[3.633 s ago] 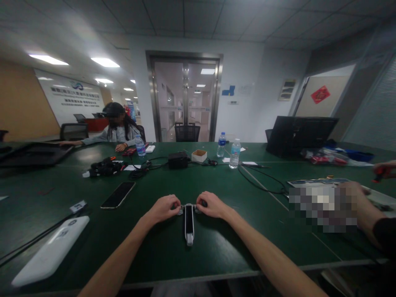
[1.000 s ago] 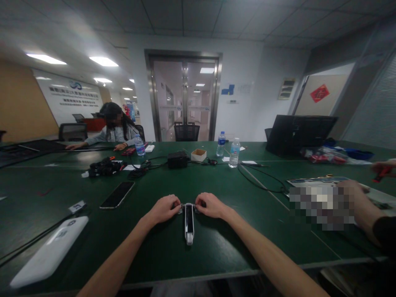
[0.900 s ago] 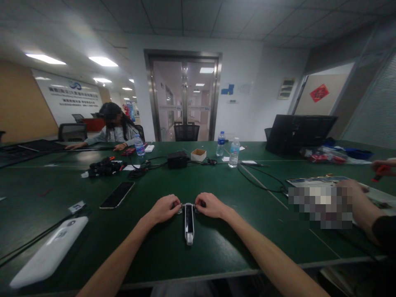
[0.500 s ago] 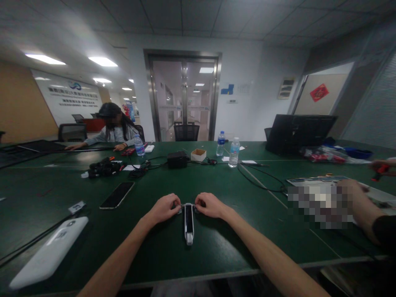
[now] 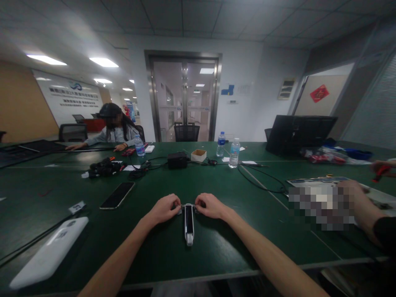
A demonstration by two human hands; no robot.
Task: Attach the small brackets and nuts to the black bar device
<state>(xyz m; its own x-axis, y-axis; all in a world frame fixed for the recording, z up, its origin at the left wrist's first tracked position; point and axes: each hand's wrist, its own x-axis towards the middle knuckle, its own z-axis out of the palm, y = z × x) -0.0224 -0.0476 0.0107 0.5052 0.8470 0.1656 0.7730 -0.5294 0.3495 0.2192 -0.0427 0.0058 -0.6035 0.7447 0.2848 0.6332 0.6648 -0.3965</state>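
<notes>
A slim white pen-shaped device with a long dark screen [image 5: 189, 222] lies on the green table, its narrower tip toward me. My left hand [image 5: 167, 206] rests at the left of its far end, fingers closed in a pinch. On the other side, my right hand [image 5: 210, 205] mirrors it, thumb and fingertips pressed together. Small greyish bits show under both sets of fingertips, close against the device; what they are is too small and hidden to tell.
Left of my hands lie a dark-screened phone [image 5: 117, 195] and a white casing [image 5: 51, 252]. Beyond are a black box with cables [image 5: 177, 160], an open carton [image 5: 198, 155] and water bottles [image 5: 234, 153]. At right, a co-worker's hand [image 5: 355, 194] is over a panel; another person sits far left.
</notes>
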